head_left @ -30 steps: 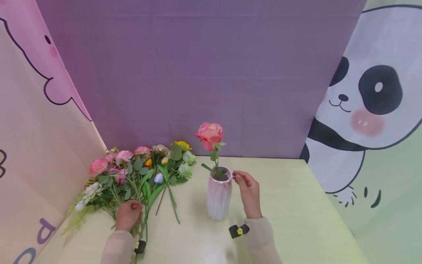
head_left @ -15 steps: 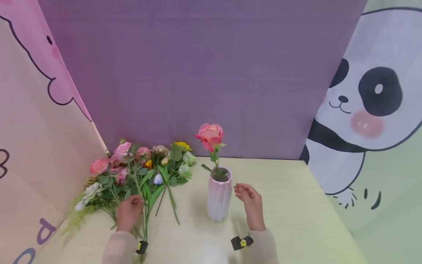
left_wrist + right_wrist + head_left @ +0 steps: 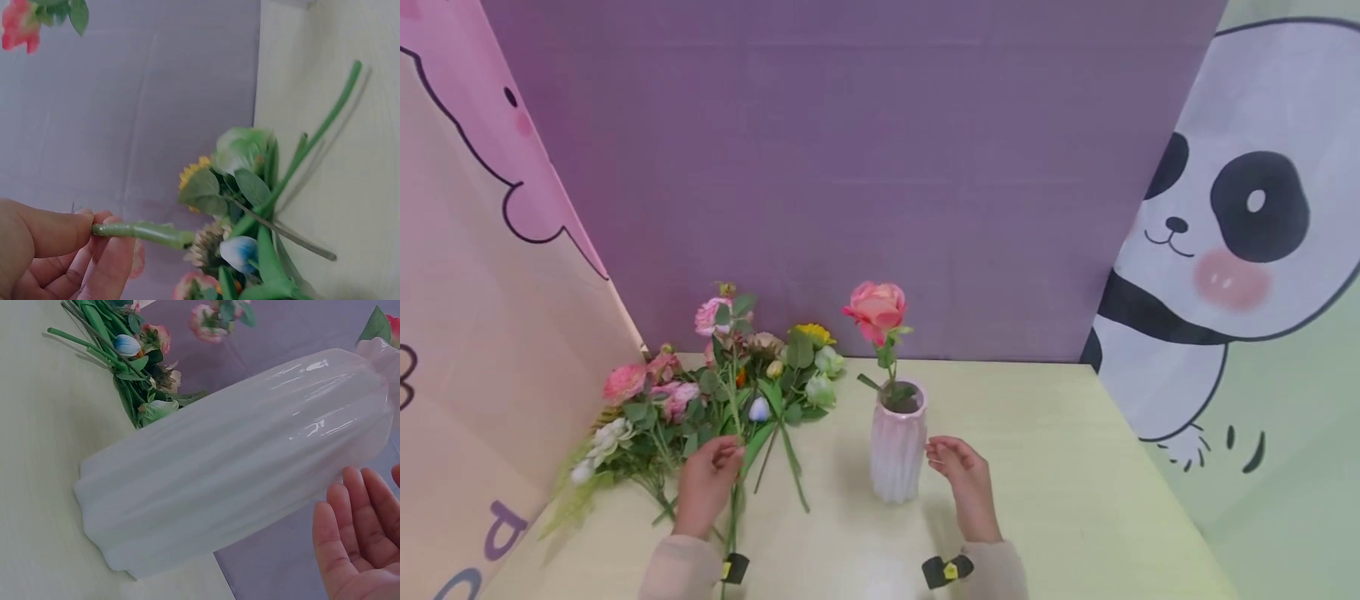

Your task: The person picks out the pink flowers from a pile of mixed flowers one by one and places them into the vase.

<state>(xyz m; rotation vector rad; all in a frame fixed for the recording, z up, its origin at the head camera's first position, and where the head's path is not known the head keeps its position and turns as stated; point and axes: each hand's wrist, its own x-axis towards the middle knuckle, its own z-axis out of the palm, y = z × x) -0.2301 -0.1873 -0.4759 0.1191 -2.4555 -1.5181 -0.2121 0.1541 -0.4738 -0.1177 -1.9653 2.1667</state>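
Note:
My left hand (image 3: pixel 707 487) pinches the green stem (image 3: pixel 147 234) of a pink flower spray (image 3: pixel 712 317) between thumb and fingers. Its blooms and leaves stand upright above the other flowers in the head view. To the right, a ribbed vase (image 3: pixel 898 458), pink at the top and white below, stands upright with one coral-pink rose (image 3: pixel 877 310) in it. My right hand (image 3: pixel 964 485) is beside the vase's right side, its relaxed fingers (image 3: pixel 356 506) close to the wall and nothing in them. The lower end of the spray's stem is partly hidden by the left hand.
Left on the pale table (image 3: pixel 1060 467) lies a heap of artificial flowers, among them a white bloom (image 3: pixel 612 435), a blue-white tulip (image 3: pixel 759 408), a yellow flower (image 3: pixel 815 334) and green blooms (image 3: pixel 822 389). Behind it rises a purple backdrop (image 3: pixel 880 150); a panda-printed panel (image 3: pixel 1232 283) borders the right.
My left hand has lifted the pink spray up out of the heap and slightly right. My right hand has dropped from near the vase's rim to lower beside its wall.

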